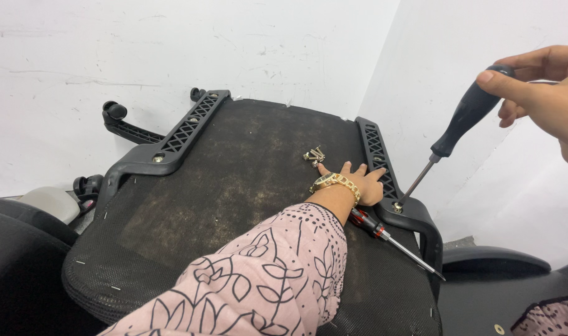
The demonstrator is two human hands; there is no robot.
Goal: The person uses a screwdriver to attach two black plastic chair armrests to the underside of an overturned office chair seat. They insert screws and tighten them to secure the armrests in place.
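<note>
Head view: right hand (pixel 545 87) wrapped around black-handled screwdriver (pixel 461 121), a rigid, light tool best held by its handle, tip on armrest-bracket screw (pixel 397 205); left hand (pixel 361 182) spread flat beside that screw, steadying the upturned chair seat (pixel 234 186).

Bright, even light; soft shadows; edges slightly warped.

Open room lying over the middle of the upturned chair seat (pixel 221 186)

The left hand (pixel 358 183) and its sleeve (pixel 265 280) are blocking the way to the right armrest bracket (pixel 389 186); loose bolts (pixel 315 154) and a spare red-handled screwdriver (pixel 389 239) are crowding that side, while the black-handled screwdriver (pixel 449 140) is slanting in beside the wall (pixel 470 37).
</note>
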